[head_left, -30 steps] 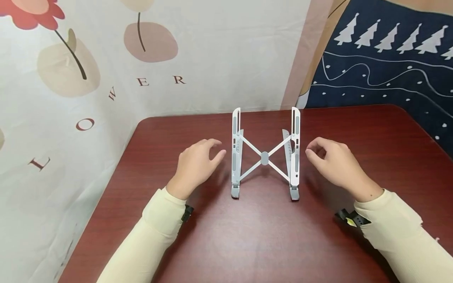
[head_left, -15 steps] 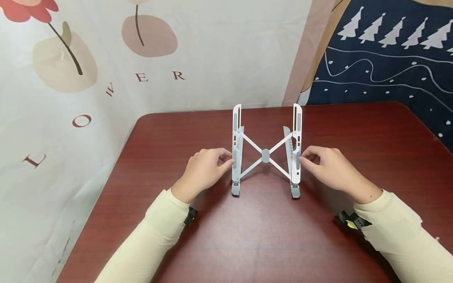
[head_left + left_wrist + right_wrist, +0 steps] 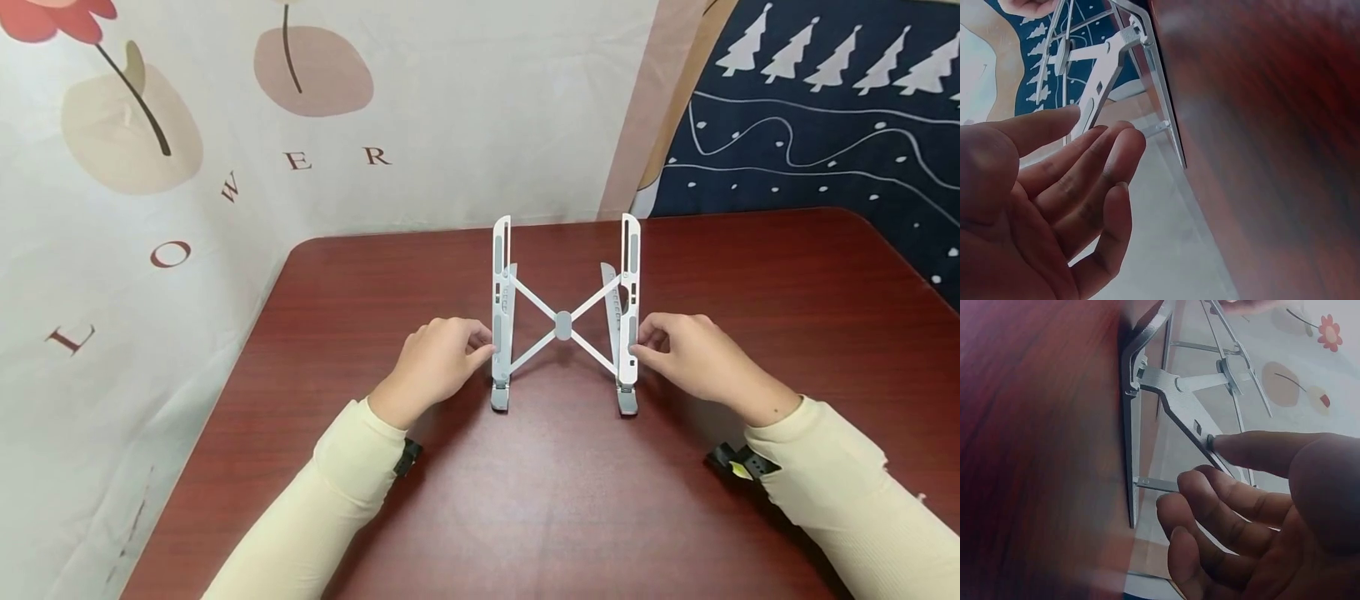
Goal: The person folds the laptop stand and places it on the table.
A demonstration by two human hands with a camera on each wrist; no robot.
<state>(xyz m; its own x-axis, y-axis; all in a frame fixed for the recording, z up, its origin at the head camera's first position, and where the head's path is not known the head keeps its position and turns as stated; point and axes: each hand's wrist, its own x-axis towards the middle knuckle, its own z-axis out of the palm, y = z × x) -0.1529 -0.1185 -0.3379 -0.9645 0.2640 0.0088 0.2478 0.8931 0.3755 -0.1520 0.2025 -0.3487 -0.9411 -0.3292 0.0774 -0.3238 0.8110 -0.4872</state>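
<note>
A silver folding laptop stand (image 3: 563, 325) stands unfolded on the table, its crossed bars joined at a grey hub between two raised side rails with grey pads. At its left rail, my left hand (image 3: 438, 360) pinches the edge between thumb and fingertips. My right hand (image 3: 693, 357) grips the right rail in the same way, thumb on top. From the left wrist, the thumb (image 3: 1054, 128) lies against the slanted rail, with the fingers curled below it. The right wrist view has the thumb (image 3: 1254, 450) pressing the rail near its pad, fingers underneath.
The dark red wooden table (image 3: 562, 508) extends around the stand, with rounded back corners. Behind it hangs a pale cloth (image 3: 480, 100) printed with flowers and letters. A navy cloth (image 3: 817, 142) with white trees hangs at the right.
Both hands have moved inward from beside the stand and taken hold of its two side rails. The head view has tilted slightly; the stand keeps its shape and place.
</note>
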